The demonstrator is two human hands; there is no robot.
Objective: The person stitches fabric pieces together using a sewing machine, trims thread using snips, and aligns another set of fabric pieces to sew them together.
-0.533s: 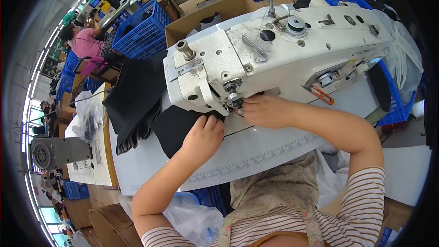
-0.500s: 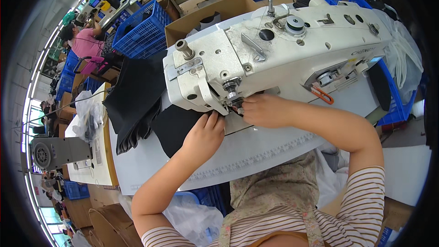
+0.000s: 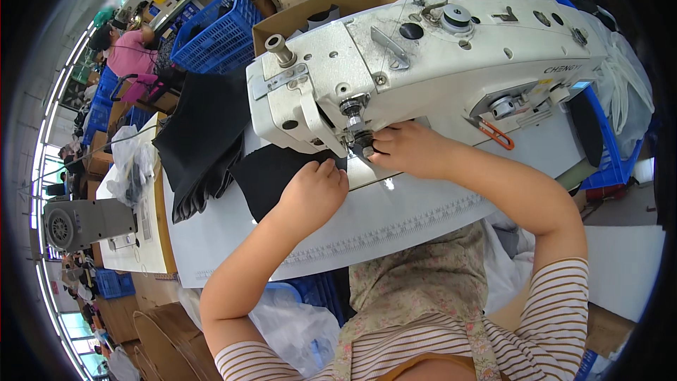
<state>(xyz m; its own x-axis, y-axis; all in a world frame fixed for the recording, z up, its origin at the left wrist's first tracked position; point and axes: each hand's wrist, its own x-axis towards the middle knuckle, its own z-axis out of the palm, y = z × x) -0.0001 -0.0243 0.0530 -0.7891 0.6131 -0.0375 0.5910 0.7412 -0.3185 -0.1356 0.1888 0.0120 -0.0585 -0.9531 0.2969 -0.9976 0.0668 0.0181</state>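
Note:
A white sewing machine stands across the table. My left hand rests beside its needle end, fingers bent and pressed together on the edge of a black fabric piece. The fabric lies flat and runs partly under the machine head. Right of the presser foot area, my right hand has its fingers curled in close to the needle. What its fingertips grip, if anything, is hidden. Left of the machine head lies a stack of black fabric pieces.
Orange-handled snips lie on the machine bed to the right. A printed ruler strip follows the white table's front edge. Behind the machine are an open cardboard box and a blue crate. A person in pink sits at far left.
The whole view has shifted slightly, so the machine appears higher. My right hand has moved a little away from me beside the needle. More fabric edge shows by my left fingertips.

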